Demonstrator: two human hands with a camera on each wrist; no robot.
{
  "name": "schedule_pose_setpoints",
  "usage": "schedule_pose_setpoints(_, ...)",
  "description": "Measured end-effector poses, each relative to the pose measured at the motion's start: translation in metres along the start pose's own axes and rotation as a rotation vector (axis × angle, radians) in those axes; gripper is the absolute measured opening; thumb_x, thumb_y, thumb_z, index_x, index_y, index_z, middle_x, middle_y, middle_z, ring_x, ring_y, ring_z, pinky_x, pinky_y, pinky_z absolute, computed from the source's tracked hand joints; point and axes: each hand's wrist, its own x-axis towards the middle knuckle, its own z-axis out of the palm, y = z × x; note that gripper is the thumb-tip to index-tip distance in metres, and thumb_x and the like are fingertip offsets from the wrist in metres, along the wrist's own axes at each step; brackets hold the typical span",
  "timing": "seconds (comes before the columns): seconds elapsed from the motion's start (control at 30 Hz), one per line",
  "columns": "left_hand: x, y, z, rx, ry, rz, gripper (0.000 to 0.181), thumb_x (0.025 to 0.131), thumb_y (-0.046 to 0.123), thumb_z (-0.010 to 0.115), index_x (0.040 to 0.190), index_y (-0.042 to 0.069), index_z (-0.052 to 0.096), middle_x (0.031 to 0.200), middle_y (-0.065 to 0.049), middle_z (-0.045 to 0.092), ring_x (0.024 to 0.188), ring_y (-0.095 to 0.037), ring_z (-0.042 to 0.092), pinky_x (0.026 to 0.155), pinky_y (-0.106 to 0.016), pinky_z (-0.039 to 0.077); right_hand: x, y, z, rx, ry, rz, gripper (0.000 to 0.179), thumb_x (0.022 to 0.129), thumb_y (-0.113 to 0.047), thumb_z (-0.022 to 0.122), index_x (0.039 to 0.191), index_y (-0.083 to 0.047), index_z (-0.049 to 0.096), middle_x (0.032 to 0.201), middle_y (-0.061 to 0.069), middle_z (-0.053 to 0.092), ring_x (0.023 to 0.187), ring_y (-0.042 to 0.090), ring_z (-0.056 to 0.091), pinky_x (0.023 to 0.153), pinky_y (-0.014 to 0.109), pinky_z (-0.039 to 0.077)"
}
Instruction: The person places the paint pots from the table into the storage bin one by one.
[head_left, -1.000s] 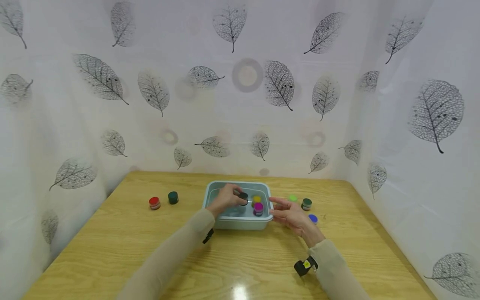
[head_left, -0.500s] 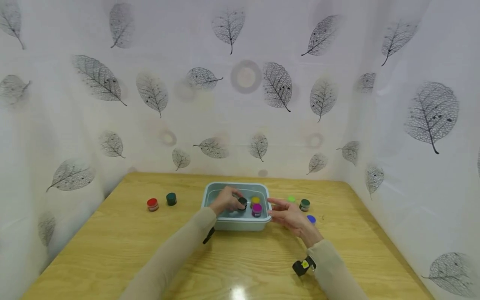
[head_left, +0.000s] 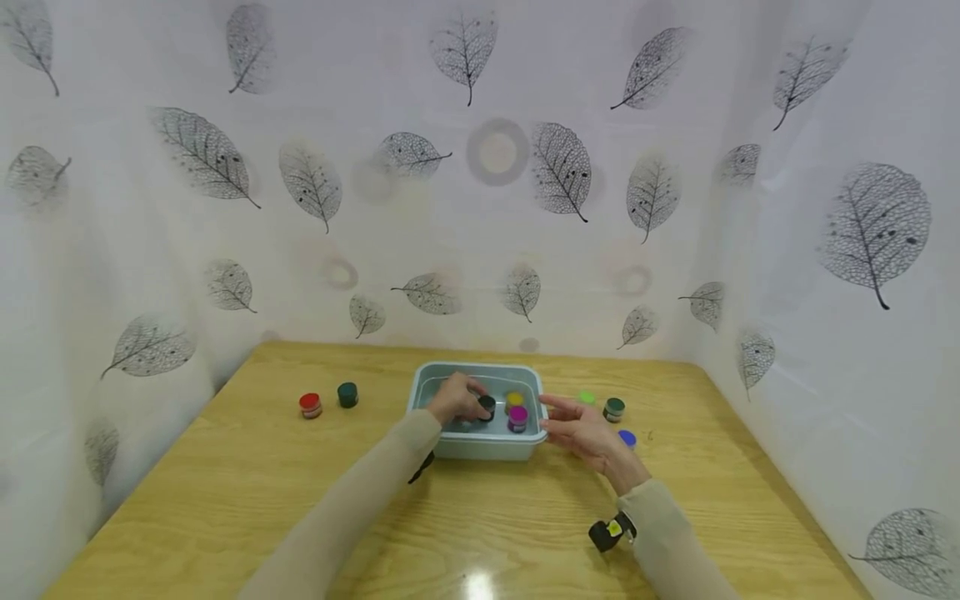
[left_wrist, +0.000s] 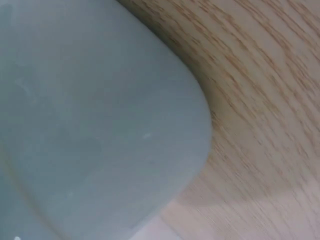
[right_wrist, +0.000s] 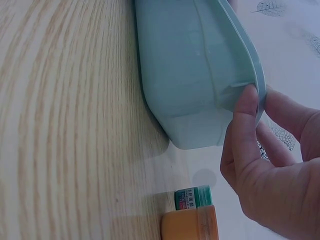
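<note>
A pale blue-green plastic basin point(head_left: 483, 450) stands mid-table. My left hand point(head_left: 456, 400) reaches inside it and holds a small dark-lidded paint jar point(head_left: 487, 407) between thumb and fingers. Just right of that jar, a yellow-lidded jar point(head_left: 514, 399) and a magenta-lidded jar point(head_left: 517, 418) sit in the basin. My right hand point(head_left: 588, 429) pinches the basin's right rim, thumb on one side and fingers on the other, as the right wrist view shows. Only the basin's outer wall point(left_wrist: 110, 125) and the table appear in the left wrist view; the left hand is out of it.
Left of the basin stand a red-lidded jar point(head_left: 310, 406) and a dark green jar point(head_left: 347, 395). To the right are jars with a light green lid point(head_left: 587, 397), dark green lid point(head_left: 614, 409) and blue lid point(head_left: 627, 437). An orange jar point(right_wrist: 187, 224) shows in the right wrist view.
My left hand has lowered the dark-lidded jar slightly toward the basin's floor, beside the other two jars. The right hand keeps its place on the rim.
</note>
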Motion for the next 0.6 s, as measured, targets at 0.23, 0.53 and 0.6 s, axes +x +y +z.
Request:
schedule_pose_setpoints(0.23,-0.0073,0.0039,0.0019,-0.027,-0.015,0.000,0.044,0.075,-0.005,0.079,0.117,-0.002,0.066,0.107,-0.023,0.067,0.078,-0.027,0.073,0.073,-0.036,0.061,0.0014,0.0014,-0.0016,0.011,-0.006,0.004,0.059,0.093,-0.001,0.064,0.147,-0.002,0.041,0.114,0.012,0.052,0.097,0.018,0.065,0.085,0.027,0.058)
schedule_pose_setpoints(0.53,-0.0060,0.0043,0.0014,-0.035,-0.031,0.002,0.041,0.080,-0.004,0.076,0.119,-0.003,0.065,0.112,-0.026,0.065,0.088,-0.031,0.072,0.077,-0.036,0.061,0.0013,0.0012,-0.0018,0.015,-0.012,0.002,0.060,0.092,-0.002,0.065,0.147,-0.002,0.042,0.116,0.013,0.054,0.096,0.018,0.065,0.084,0.027,0.058)
schedule_pose_setpoints(0.6,-0.0052,0.0035,0.0014,-0.041,-0.040,-0.001,0.041,0.081,-0.004,0.075,0.120,-0.003,0.064,0.108,-0.025,0.067,0.090,-0.032,0.072,0.077,-0.036,0.061,0.0009,0.0015,-0.0018,0.015,-0.022,0.000,0.060,0.093,-0.002,0.065,0.148,-0.001,0.040,0.116,0.013,0.054,0.096,0.018,0.065,0.084,0.026,0.058)
